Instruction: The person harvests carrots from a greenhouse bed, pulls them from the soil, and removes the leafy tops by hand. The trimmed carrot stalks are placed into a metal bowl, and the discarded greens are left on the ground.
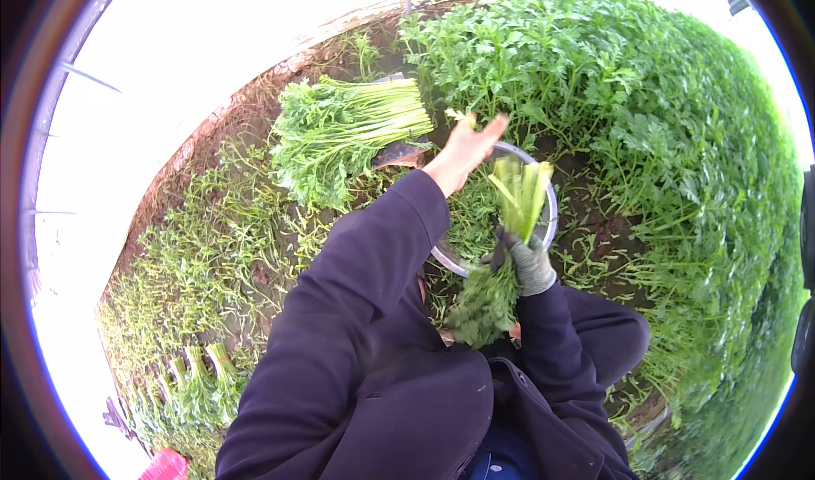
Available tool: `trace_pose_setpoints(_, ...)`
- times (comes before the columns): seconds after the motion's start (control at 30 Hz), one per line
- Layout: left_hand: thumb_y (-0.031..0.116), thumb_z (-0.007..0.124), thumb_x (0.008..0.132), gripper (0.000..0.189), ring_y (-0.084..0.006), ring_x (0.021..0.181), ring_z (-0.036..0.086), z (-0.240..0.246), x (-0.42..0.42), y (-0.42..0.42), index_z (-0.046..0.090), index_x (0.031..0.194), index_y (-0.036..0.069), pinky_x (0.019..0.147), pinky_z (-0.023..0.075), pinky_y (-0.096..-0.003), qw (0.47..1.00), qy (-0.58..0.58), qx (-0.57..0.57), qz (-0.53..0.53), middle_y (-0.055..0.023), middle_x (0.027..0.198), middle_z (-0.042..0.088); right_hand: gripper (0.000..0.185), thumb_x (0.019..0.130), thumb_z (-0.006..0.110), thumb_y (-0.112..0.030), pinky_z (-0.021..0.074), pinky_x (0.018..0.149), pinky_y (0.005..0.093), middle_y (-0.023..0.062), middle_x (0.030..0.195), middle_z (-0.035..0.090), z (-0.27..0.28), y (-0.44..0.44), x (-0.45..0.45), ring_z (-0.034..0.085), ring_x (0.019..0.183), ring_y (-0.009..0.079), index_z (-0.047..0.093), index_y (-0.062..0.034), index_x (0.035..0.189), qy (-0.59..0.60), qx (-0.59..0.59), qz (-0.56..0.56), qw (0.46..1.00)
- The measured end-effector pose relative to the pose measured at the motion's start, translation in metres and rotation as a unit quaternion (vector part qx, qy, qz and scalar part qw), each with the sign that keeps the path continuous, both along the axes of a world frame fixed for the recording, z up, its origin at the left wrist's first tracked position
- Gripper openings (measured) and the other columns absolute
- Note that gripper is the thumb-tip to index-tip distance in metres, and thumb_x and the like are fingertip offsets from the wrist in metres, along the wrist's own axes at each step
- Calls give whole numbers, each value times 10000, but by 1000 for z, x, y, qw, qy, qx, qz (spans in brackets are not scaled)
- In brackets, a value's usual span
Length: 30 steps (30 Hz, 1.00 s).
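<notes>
My left hand (468,146), bare, reaches over the far left rim of a round basin (552,209); its fingers are apart. A small pale leaf scrap (455,114) is by its fingertips, and I cannot tell whether they touch. My right hand (531,265), in a grey glove, grips a bunch of leafy greens (523,193), cut stems pointing away from me and leaves hanging towards my lap. Loose leaves and trimmings (474,216) lie in the basin. Left of my left hand, a large pile of cut greens (356,123) rests on a low support, stems facing right.
Dense growing greens (605,98) fill the right and far side. Cut stubble and scattered stems (223,238) cover the soil at left. Several bunches tied with red bands (219,356) stand at lower left, near a pink object (165,465). Pale sheeting (274,76) edges the bed.
</notes>
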<state>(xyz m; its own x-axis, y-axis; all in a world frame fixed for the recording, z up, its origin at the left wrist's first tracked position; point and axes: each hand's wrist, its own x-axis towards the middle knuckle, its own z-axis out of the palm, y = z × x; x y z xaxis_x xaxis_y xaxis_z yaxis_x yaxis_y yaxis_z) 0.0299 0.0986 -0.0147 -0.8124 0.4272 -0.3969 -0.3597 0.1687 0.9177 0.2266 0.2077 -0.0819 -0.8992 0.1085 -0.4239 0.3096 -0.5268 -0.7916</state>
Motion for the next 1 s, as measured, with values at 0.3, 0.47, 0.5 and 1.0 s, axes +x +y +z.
trace_pose_setpoints(0.3,733,551,877,1079,-308,1142,636,-51,63,3,342,1421,-175,994,468,-358,950,145,-188,-204,-270,1171,657,228,926,716,-168,511,606,254,43,828,677,-40,20,-11,641,693,129,646,-7,1072,67,122,-112,984)
trace_pose_setpoints(0.47,500,635,911,597,-363,943,664,-58,100,17,532,1186,-20,863,507,-416,946,234,-195,-114,-204,1023,682,369,1043,500,-319,513,854,356,97,1131,657,-84,-18,-39,633,947,221,583,-26,1252,74,-51,-156,984)
trace_pose_setpoints(0.5,388,638,938,488,-298,951,662,-60,101,19,531,1216,2,860,505,-379,958,211,-179,-78,-159,1029,687,383,1055,465,-325,498,894,362,96,1152,649,-85,-22,-43,620,985,227,570,-23,1267,58,197,-91,974)
trace_pose_setpoints(1.0,123,485,981,113,-213,738,630,65,-113,-80,526,1071,67,663,485,-388,652,448,-600,-117,-89,869,647,599,840,750,-356,502,963,413,182,1210,674,-53,-29,-33,650,1107,355,564,-70,1332,-109,571,185,792)
